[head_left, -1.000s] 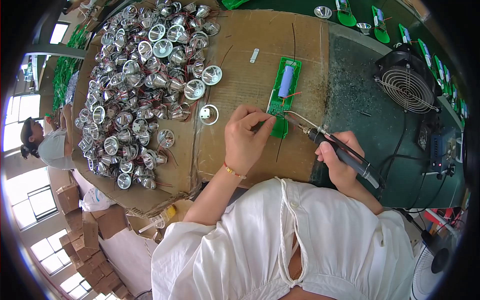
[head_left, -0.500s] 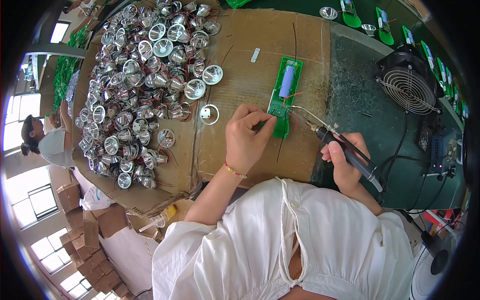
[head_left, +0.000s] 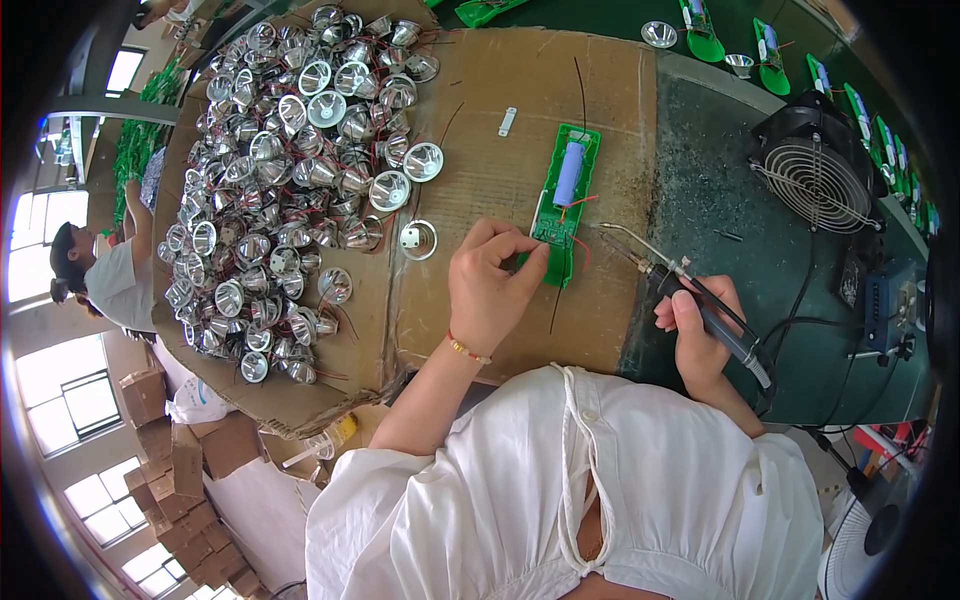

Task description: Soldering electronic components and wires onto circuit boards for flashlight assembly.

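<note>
A green plastic housing (head_left: pixel 585 150) lies on the cardboard, holding a purple battery cell (head_left: pixel 568 176) and a green circuit board (head_left: pixel 553 222). Red and black wires stick out from it. My left hand (head_left: pixel 496 278) is at the board's left edge, thumb and fingertips pinched together; whatever they hold is too small to make out. In my right hand (head_left: pixel 704 322) is a soldering iron (head_left: pixel 712 318) with a thin curved metal tube along it. Its tip points left, a short way right of the board and apart from it.
Many silver reflector cups (head_left: pixel 300 170) are heaped on the left, with a loose ring-shaped one (head_left: pixel 418 240) nearer. A small metal strip (head_left: pixel 508 122) lies beyond. To the right stand a black fan (head_left: pixel 815 170) and a blue box (head_left: pixel 884 308). More green housings (head_left: pixel 770 55) line the far edge.
The soldering iron has drawn back rightward, its tip leaving the circuit board. The housing has shifted slightly nearer and left, while my left hand stays pinched at its edge.
</note>
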{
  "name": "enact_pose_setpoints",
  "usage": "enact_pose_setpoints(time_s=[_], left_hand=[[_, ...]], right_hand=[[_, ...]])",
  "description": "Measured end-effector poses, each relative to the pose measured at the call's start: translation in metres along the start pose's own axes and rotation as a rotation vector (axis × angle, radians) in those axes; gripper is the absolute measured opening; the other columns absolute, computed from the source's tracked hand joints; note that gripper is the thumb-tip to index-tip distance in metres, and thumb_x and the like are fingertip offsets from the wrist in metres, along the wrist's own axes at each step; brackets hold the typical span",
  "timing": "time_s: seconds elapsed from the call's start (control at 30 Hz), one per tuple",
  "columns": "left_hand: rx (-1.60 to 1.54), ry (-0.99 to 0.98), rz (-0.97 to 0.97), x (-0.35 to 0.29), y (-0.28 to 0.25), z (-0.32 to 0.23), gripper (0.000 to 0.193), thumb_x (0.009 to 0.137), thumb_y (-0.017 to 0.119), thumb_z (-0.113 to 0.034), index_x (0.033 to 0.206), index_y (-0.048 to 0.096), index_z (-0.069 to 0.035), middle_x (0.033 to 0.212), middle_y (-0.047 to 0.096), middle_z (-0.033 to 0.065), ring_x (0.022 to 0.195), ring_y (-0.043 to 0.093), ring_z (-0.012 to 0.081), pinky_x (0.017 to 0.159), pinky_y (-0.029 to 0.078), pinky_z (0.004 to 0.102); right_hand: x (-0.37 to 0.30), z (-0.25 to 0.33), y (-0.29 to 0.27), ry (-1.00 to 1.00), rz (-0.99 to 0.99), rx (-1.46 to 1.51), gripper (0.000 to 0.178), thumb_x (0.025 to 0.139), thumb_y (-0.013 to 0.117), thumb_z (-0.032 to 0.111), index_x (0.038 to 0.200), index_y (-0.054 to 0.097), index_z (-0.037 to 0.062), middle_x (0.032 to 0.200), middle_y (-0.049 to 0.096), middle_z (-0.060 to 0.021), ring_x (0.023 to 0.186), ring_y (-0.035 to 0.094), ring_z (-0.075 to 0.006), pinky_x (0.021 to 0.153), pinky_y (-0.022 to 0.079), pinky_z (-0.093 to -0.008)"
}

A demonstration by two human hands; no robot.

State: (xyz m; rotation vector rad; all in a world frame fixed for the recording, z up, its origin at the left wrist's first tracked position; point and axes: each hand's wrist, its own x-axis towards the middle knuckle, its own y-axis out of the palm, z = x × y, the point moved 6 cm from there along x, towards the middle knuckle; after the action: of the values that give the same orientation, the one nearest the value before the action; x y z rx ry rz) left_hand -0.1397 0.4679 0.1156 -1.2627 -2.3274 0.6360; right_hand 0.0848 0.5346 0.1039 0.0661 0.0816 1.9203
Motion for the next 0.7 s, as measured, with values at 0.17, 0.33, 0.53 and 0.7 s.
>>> enact_pose_setpoints(time_s=[0.17,0.33,0.53,0.7], left_hand=[[0.026,-0.031,0.019,0.0,-0.002,-0.005,0.008,0.069,0.068,-0.009,0.073,0.066,-0.003,0.075,0.057,0.007,0.057,0.053,0.0154,0.051,0.042,0.0257],[0.075,0.075,0.025,0.035,-0.023,-0.022,0.016,0.07,0.071,-0.015,0.08,0.066,-0.002,0.083,0.06,0.0119,0.072,0.061,0.0211,0.064,0.049,0.0287],[0.421,0.066,0.1,0.128,0.004,0.016,0.03,0.067,0.072,-0.02,0.091,0.062,-0.004,0.08,0.06,0.0128,0.075,0.059,0.0271,0.067,0.048,0.0355],[0.424,-0.018,0.226,0.149,0.004,0.027,0.029,0.07,0.069,-0.018,0.093,0.061,-0.004,0.079,0.063,0.0144,0.076,0.061,0.0265,0.07,0.048,0.0361]], right_hand=[[0.003,-0.003,-0.005,0.013,-0.026,0.028,0.014,0.083,0.057,0.007,0.089,0.047,-0.0021,0.068,0.059,-0.0106,0.055,0.055,-0.0101,0.051,0.047,-0.0218],[0.007,-0.002,-0.014,-0.006,-0.086,-0.016,0.016,0.083,0.055,0.011,0.09,0.048,-0.0007,0.065,0.057,-0.0108,0.049,0.051,-0.0118,0.047,0.043,-0.0222],[0.005,-0.005,-0.017,0.039,-0.097,0.056,0.014,0.083,0.057,0.008,0.089,0.048,-0.0013,0.068,0.06,-0.0101,0.055,0.055,-0.0104,0.051,0.046,-0.0215],[0.004,0.002,-0.025,0.024,-0.1,0.042,0.014,0.083,0.058,0.008,0.088,0.049,-0.0013,0.068,0.06,-0.0101,0.055,0.055,-0.0103,0.051,0.047,-0.0216]])
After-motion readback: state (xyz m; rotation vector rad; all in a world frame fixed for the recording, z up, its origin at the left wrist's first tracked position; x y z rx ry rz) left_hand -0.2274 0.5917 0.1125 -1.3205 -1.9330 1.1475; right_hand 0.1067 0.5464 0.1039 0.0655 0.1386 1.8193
